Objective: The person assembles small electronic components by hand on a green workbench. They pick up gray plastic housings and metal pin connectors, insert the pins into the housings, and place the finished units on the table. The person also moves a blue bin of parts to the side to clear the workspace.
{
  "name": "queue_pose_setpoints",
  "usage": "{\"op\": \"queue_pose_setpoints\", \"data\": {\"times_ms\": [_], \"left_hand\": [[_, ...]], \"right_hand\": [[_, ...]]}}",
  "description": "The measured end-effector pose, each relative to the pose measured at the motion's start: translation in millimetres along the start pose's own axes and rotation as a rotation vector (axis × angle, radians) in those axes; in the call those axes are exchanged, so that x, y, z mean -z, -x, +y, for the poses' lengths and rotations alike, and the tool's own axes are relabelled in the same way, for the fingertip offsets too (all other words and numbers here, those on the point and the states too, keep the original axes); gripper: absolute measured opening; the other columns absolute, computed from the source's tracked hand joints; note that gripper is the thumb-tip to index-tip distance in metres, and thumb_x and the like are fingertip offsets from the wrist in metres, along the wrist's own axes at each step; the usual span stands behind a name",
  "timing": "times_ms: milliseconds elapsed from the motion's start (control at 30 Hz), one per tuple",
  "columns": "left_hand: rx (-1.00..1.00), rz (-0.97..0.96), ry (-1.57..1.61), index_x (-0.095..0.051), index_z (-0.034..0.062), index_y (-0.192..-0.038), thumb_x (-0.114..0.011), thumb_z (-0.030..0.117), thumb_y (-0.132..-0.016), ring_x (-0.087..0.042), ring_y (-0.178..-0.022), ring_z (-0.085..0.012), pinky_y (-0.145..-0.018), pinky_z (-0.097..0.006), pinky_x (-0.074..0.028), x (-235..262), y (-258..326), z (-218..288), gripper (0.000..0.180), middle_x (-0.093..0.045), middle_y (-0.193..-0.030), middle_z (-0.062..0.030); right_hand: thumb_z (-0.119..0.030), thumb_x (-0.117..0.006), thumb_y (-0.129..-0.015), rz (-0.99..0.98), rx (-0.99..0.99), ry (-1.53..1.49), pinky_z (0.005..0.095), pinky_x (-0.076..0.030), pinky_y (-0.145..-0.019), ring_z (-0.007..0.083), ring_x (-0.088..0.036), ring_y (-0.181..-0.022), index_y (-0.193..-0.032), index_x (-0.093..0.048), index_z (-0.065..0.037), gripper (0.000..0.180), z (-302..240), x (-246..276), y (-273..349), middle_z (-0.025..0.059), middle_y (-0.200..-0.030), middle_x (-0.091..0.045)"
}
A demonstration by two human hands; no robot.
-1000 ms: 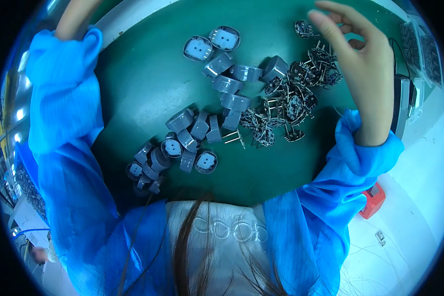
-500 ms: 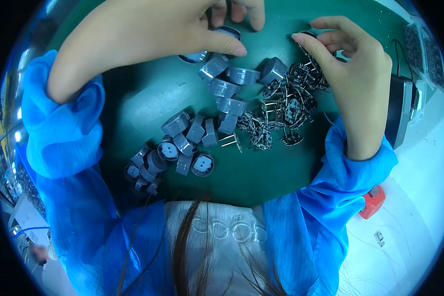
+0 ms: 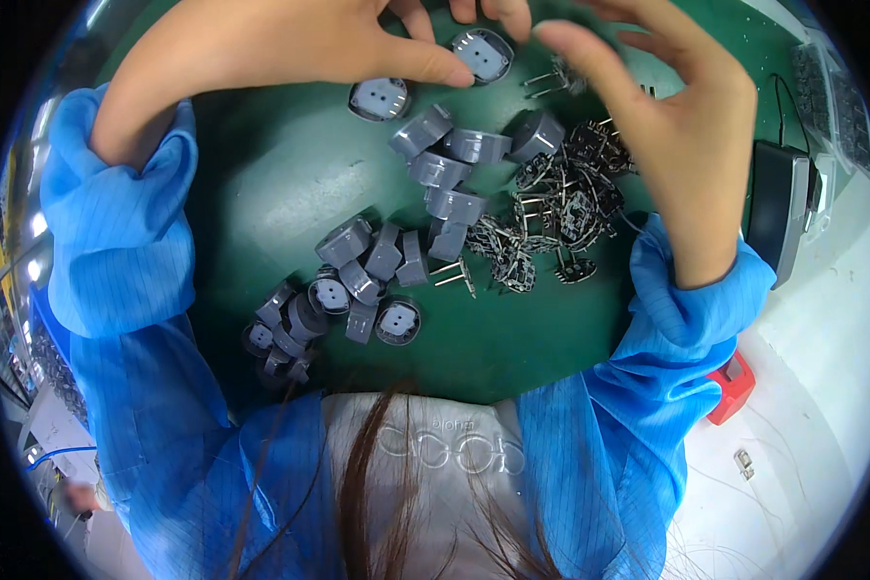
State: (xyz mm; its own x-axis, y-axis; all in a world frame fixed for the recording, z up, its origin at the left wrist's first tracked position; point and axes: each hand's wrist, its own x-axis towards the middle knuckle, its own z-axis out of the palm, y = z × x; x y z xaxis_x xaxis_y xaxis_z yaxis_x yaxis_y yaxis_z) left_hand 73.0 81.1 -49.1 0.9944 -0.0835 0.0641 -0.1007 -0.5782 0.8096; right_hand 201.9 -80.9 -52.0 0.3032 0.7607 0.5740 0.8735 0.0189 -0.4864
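Observation:
My left hand (image 3: 290,43) reaches in from the upper left and pinches a round grey plug housing (image 3: 481,53) between thumb and fingers. My right hand (image 3: 681,135) hovers close beside it, fingers curved toward the housing. A small dark insert with two metal prongs (image 3: 554,79) sits right under its thumb; whether the hand grips it is unclear. Another grey housing (image 3: 380,99) lies face up just below my left thumb. Beneath my right hand is a heap of dark pronged inserts (image 3: 561,208).
Grey housings lie in a loose row (image 3: 445,169) at the middle of the green mat (image 3: 261,184), and another cluster (image 3: 343,295) is nearer my body. A black device (image 3: 778,208) stands at the right edge, with a red object (image 3: 732,387) lower down.
My left hand has come in from the far upper left and picked up a grey housing. My right hand has shifted left toward it, and the view has moved nearer the parts.

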Motion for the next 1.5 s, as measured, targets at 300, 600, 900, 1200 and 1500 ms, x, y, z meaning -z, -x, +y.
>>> {"op": "queue_pose_setpoints", "data": {"times_ms": [300, 600, 900, 1200, 1500], "left_hand": [[0.082, 0.104, -0.07, -0.063, 0.0009, -0.094, -0.077, 0.007, -0.071, -0.057, -0.074, -0.0149, -0.058, -0.024, -0.047, -10.8, -3.0, -1.5, 0.027, -0.056, -0.086, -0.0076], [0.089, 0.169, 0.305, -0.064, 0.0038, -0.098, -0.08, 0.007, -0.072, -0.062, -0.077, -0.0047, -0.057, -0.016, -0.045, -12.7, -7.5, -29.0, 0.031, -0.063, -0.091, -0.0042], [0.055, 0.246, 0.499, -0.065, -0.0024, -0.104, -0.078, -0.001, -0.075, -0.063, -0.083, -0.0064, -0.071, -0.018, -0.051, -29.9, 2.0, -22.1, 0.033, -0.067, -0.092, -0.0059], [0.053, 0.256, 0.55, -0.064, -0.0025, -0.107, -0.077, -0.002, -0.075, -0.064, -0.081, -0.0068, -0.073, -0.019, -0.053, -39.9, 8.4, -17.8, 0.034, -0.068, -0.092, -0.0064], [0.036, 0.273, 0.576, -0.063, -0.0057, -0.102, -0.077, -0.003, -0.075, -0.068, -0.079, -0.01, -0.072, -0.02, -0.056, -46.6, 9.8, -20.8, 0.031, -0.069, -0.087, -0.0107]], "right_hand": [[-0.004, -0.074, -0.078, -0.436, -0.223, 0.069, 0.0215, -0.037, -0.054, 0.0069, -0.051, -0.062, -0.091, -0.069, -0.001, 0.014, -13.8, 30.2, -4.7, 0.0029, -0.073, -0.061], [0.002, -0.071, -0.078, -0.371, -0.216, -0.181, 0.0235, -0.051, -0.067, 0.0115, -0.061, -0.069, -0.093, -0.071, -0.001, 0.015, 15.6, 26.7, 0.5, 0.0031, -0.087, -0.07], [0.003, -0.067, -0.084, -0.353, -0.575, -0.608, 0.0201, -0.052, -0.071, 0.0109, -0.056, -0.081, -0.108, -0.07, 0.002, 0.024, -23.1, 34.0, -16.6, 0.0098, -0.098, -0.059], [0.002, -0.07, -0.082, -0.276, -0.133, -0.297, 0.022, -0.048, -0.069, 0.013, -0.06, -0.083, -0.1, -0.071, 0.005, 0.018, -6.8, 20.9, 2.9, 0.0095, -0.089, -0.064], [0.006, -0.071, -0.08, -0.233, -0.094, -0.179, 0.0225, -0.053, -0.077, 0.0122, -0.067, -0.083, -0.094, -0.071, 0.004, 0.014, -0.1, 12.6, 13.1, 0.0065, -0.088, -0.071]]}}
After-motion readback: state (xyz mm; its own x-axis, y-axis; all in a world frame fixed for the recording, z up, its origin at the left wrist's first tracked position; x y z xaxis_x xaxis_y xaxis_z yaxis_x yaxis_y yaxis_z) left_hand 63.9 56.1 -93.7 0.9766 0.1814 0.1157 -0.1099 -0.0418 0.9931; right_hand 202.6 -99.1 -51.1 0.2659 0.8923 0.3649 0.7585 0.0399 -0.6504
